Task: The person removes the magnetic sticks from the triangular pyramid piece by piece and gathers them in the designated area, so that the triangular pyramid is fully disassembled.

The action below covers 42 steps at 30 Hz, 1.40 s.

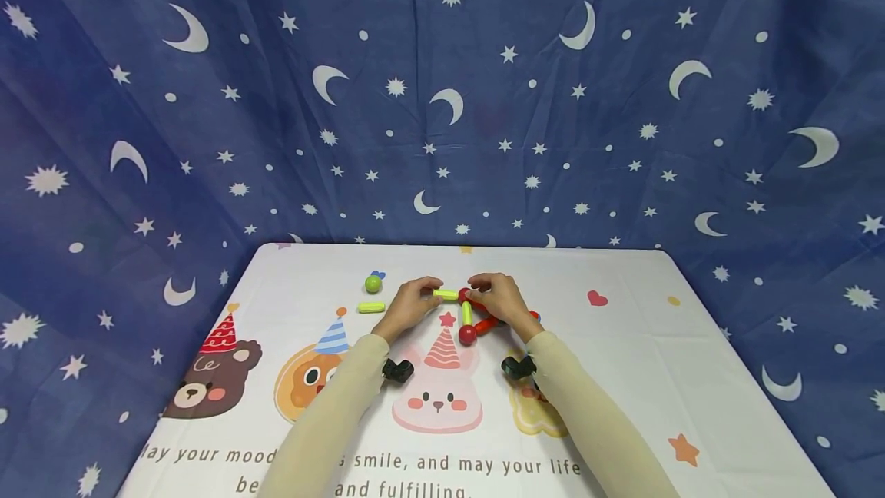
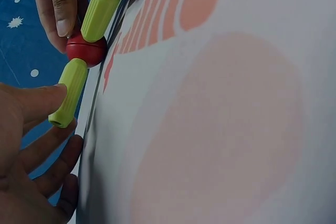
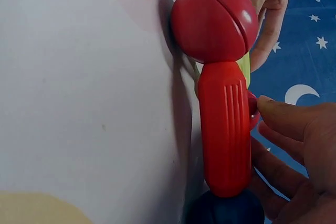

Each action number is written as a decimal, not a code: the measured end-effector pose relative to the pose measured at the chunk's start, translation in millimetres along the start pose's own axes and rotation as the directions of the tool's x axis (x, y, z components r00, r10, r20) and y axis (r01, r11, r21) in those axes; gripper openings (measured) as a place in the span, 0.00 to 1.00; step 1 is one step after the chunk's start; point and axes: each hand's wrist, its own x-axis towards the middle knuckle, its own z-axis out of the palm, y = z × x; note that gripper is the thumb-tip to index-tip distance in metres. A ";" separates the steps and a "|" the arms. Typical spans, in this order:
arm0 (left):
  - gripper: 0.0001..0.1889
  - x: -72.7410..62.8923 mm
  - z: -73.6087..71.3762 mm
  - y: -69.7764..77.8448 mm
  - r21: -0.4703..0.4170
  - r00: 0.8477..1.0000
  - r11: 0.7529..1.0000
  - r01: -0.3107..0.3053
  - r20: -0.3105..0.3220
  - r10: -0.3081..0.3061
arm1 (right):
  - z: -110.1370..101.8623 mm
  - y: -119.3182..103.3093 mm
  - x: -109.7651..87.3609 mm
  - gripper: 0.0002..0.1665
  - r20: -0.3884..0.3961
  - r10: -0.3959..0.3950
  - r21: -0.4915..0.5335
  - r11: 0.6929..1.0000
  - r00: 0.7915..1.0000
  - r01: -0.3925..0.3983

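Thumb and fingers of my left hand (image 1: 409, 304) pinch a yellow-green ribbed rod (image 2: 72, 92), whose other end meets a small red ball (image 2: 85, 51). That ball is held between the thumb and fingers of my right hand (image 1: 503, 298). A second yellow-green rod (image 1: 466, 313) runs from it to a nearer red ball (image 1: 467, 335). From the nearer ball a red rod (image 3: 226, 129) leads to a dark blue ball (image 3: 226, 208), low in the right wrist view. My right hand and forearm partly hide this linked structure in the head view.
Left of my hands lie a loose green ball (image 1: 373, 283) and a loose yellow-green rod (image 1: 371, 307). The white tabletop (image 1: 608, 375) carries printed cartoon animals and lettering. A dark blue curtain (image 1: 442, 98) with moons and stars hangs behind the table.
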 end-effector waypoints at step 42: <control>0.10 -4.2 5.6 0.9 0.043 0.997 0.997 0.059 0.039 -0.061 | 11.5 8.4 2.5 0.12 -0.005 -0.010 -0.046 0.999 1.000 0.010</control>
